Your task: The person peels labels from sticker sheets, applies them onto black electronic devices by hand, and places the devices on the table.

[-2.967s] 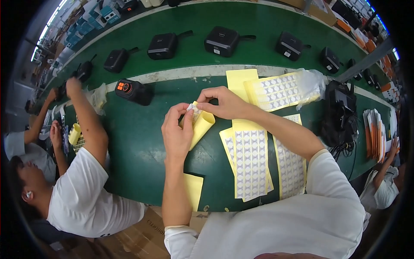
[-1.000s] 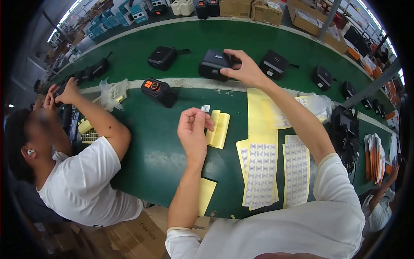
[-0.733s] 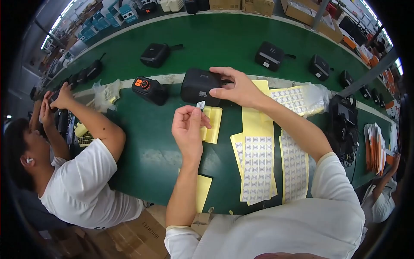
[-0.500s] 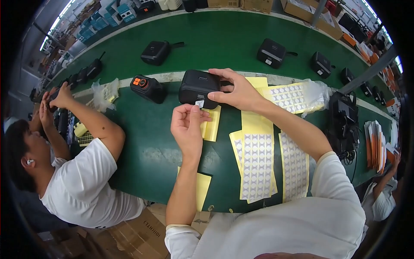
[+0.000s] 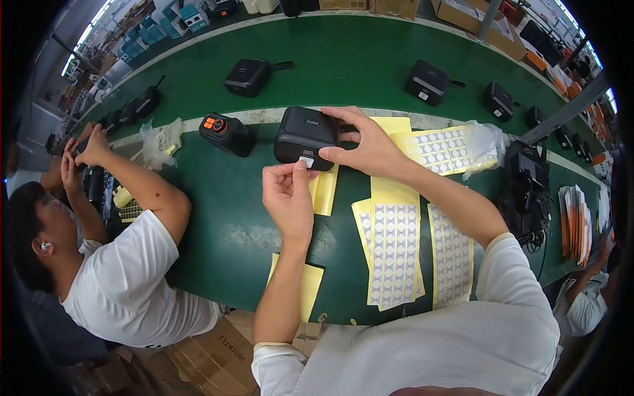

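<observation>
My right hand (image 5: 370, 146) grips the right side of a black zip case (image 5: 302, 132), thumb on its near face and fingers behind. At the lower edge of that face, my left hand (image 5: 287, 198) pinches a small white sticker (image 5: 306, 161) between thumb and fingertips. The sticker touches the case; I cannot tell how much of it adheres. Beneath the hands lies a yellow backing sheet (image 5: 323, 193). Sheets of printed white labels (image 5: 394, 254) lie to the right. A black device with orange buttons (image 5: 226, 134) stands left of the case.
Beyond the table edge, a green conveyor belt (image 5: 343, 59) carries several black cases (image 5: 247, 77). At right are a plastic bag (image 5: 484, 148) over labels and a heap of black adapters (image 5: 526, 185). A co-worker (image 5: 125, 277) sits at left, handling a dark object.
The cases on the belt have shifted right. The held case has tilted slightly, showing more of its top. Both my hands keep nearly the same position.
</observation>
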Action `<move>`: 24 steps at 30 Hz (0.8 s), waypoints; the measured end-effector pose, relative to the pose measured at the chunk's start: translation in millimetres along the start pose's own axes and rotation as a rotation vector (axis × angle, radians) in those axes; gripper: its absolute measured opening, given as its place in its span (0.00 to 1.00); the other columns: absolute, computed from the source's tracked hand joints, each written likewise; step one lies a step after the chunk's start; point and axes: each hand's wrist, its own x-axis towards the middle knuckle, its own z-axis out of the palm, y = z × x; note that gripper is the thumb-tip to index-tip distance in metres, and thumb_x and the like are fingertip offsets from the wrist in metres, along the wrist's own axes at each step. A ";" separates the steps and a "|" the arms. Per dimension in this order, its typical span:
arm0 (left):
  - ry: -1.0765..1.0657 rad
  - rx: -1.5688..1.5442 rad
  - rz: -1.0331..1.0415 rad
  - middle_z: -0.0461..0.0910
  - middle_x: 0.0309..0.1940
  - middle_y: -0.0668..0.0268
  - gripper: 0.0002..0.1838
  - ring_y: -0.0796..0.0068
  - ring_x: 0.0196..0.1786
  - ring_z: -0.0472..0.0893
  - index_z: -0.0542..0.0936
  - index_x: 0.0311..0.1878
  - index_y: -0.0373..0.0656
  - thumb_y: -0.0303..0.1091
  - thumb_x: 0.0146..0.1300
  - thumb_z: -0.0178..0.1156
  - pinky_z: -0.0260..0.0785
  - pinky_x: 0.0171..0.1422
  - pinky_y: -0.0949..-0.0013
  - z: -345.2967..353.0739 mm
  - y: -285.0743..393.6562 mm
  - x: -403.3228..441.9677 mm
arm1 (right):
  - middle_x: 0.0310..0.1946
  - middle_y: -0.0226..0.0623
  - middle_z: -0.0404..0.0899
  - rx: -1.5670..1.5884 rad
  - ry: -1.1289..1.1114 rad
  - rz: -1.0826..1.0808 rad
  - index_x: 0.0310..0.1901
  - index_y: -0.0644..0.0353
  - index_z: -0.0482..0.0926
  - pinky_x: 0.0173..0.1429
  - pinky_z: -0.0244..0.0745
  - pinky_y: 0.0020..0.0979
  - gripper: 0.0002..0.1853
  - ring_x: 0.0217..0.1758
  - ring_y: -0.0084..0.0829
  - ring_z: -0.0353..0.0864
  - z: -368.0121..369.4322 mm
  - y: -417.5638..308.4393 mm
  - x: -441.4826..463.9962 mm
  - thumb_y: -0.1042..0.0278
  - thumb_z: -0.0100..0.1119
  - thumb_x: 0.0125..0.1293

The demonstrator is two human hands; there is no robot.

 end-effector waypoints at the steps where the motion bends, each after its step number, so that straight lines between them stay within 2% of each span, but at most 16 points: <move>1: 0.000 0.001 0.000 0.78 0.32 0.61 0.07 0.77 0.33 0.81 0.68 0.39 0.35 0.25 0.67 0.57 0.74 0.39 0.77 -0.6 -0.3 1.3 | 0.58 0.48 0.65 -0.042 0.011 -0.036 0.64 0.67 0.66 0.60 0.74 0.34 0.40 0.60 0.39 0.72 -0.4 0.3 -0.4 0.56 0.71 0.52; 5: 0.130 0.070 -0.056 0.77 0.31 0.63 0.11 0.78 0.31 0.79 0.70 0.41 0.35 0.28 0.64 0.62 0.71 0.37 0.77 -14.6 -1.9 14.0 | 0.58 0.47 0.66 -0.115 0.082 -0.154 0.65 0.64 0.63 0.62 0.72 0.36 0.42 0.61 0.40 0.71 -16.6 8.5 15.4 0.56 0.71 0.51; 7: 0.037 0.567 0.130 0.76 0.31 0.63 0.14 0.74 0.34 0.79 0.73 0.44 0.36 0.33 0.62 0.63 0.71 0.38 0.71 -18.1 7.4 18.5 | 0.57 0.48 0.67 -0.358 0.200 -0.253 0.65 0.63 0.64 0.63 0.69 0.36 0.42 0.61 0.42 0.71 -34.8 23.2 33.8 0.55 0.70 0.51; 8: -0.077 0.672 0.094 0.75 0.34 0.60 0.19 0.66 0.39 0.77 0.74 0.48 0.38 0.38 0.59 0.65 0.70 0.42 0.65 -22.0 1.1 19.9 | 0.58 0.49 0.66 -0.416 0.258 -0.209 0.65 0.62 0.64 0.64 0.68 0.36 0.42 0.61 0.43 0.70 -45.1 36.8 46.8 0.54 0.70 0.50; 9: -0.148 0.873 0.228 0.75 0.36 0.61 0.19 0.67 0.38 0.76 0.75 0.48 0.38 0.37 0.58 0.66 0.70 0.44 0.65 -20.3 4.4 14.8 | 0.58 0.50 0.66 -0.474 0.316 -0.164 0.65 0.62 0.64 0.64 0.67 0.36 0.42 0.61 0.44 0.70 -55.2 49.6 59.8 0.53 0.70 0.50; 11: -0.277 1.026 0.215 0.74 0.37 0.58 0.21 0.61 0.39 0.76 0.75 0.50 0.39 0.37 0.56 0.67 0.70 0.44 0.63 -15.1 8.0 7.9 | 0.59 0.51 0.65 -0.567 0.431 -0.049 0.65 0.62 0.64 0.65 0.67 0.37 0.42 0.61 0.46 0.70 -71.3 62.0 77.8 0.52 0.70 0.50; 14: -0.378 0.939 0.150 0.74 0.36 0.58 0.18 0.61 0.37 0.76 0.75 0.50 0.39 0.33 0.57 0.64 0.70 0.43 0.62 -18.0 1.2 8.5 | 0.61 0.52 0.64 -0.606 0.481 0.052 0.64 0.62 0.64 0.66 0.66 0.38 0.42 0.62 0.47 0.69 -85.3 85.0 91.5 0.53 0.70 0.50; 16: -0.386 0.884 0.160 0.74 0.37 0.58 0.16 0.58 0.39 0.77 0.76 0.49 0.39 0.31 0.58 0.63 0.69 0.45 0.60 -19.0 3.4 10.3 | 0.63 0.54 0.62 -0.905 0.538 -0.005 0.64 0.62 0.65 0.66 0.66 0.38 0.38 0.64 0.47 0.68 -84.1 85.3 91.8 0.56 0.68 0.53; 17: -0.393 0.823 0.160 0.74 0.38 0.57 0.15 0.56 0.41 0.77 0.76 0.49 0.38 0.29 0.58 0.62 0.69 0.47 0.59 -18.3 3.1 11.1 | 0.63 0.54 0.62 -0.907 0.539 -0.006 0.64 0.62 0.65 0.66 0.66 0.38 0.38 0.64 0.47 0.68 -82.8 87.2 89.7 0.56 0.68 0.53; 19: -0.385 0.808 0.181 0.75 0.36 0.57 0.13 0.57 0.40 0.77 0.77 0.48 0.38 0.27 0.59 0.61 0.70 0.46 0.61 -16.6 3.3 12.7 | 0.63 0.54 0.63 -0.846 0.481 -0.483 0.62 0.63 0.67 0.66 0.66 0.39 0.33 0.64 0.47 0.68 -60.0 58.1 65.8 0.60 0.66 0.57; 21: -0.302 0.644 0.129 0.77 0.36 0.58 0.14 0.60 0.38 0.78 0.77 0.49 0.39 0.26 0.59 0.62 0.71 0.45 0.64 -15.9 -0.2 12.5 | 0.55 0.53 0.72 -0.391 0.123 -0.436 0.58 0.65 0.71 0.63 0.68 0.39 0.28 0.59 0.45 0.74 -28.6 22.3 28.9 0.61 0.65 0.59; 22: -0.288 0.622 0.115 0.79 0.34 0.59 0.14 0.65 0.36 0.79 0.77 0.49 0.38 0.26 0.59 0.62 0.72 0.44 0.67 -16.8 -2.8 12.4 | 0.53 0.47 0.75 -0.220 -0.032 -0.226 0.58 0.64 0.72 0.62 0.68 0.35 0.24 0.58 0.38 0.75 -15.1 11.5 11.5 0.63 0.63 0.62; 23: -0.301 0.623 0.109 0.79 0.34 0.59 0.14 0.65 0.36 0.79 0.77 0.49 0.38 0.26 0.59 0.62 0.72 0.44 0.67 -17.2 -3.8 12.2 | 0.50 0.41 0.78 -0.044 -0.182 -0.016 0.58 0.62 0.72 0.62 0.69 0.32 0.21 0.56 0.32 0.76 -5.2 6.4 -2.0 0.66 0.60 0.65; 24: -0.288 0.585 0.131 0.79 0.34 0.60 0.13 0.68 0.36 0.79 0.77 0.49 0.38 0.26 0.60 0.62 0.71 0.44 0.68 -17.4 -4.8 12.2 | 0.47 0.38 0.80 0.073 -0.233 0.039 0.57 0.63 0.73 0.59 0.70 0.29 0.19 0.53 0.27 0.77 0.7 10.3 -9.9 0.66 0.59 0.67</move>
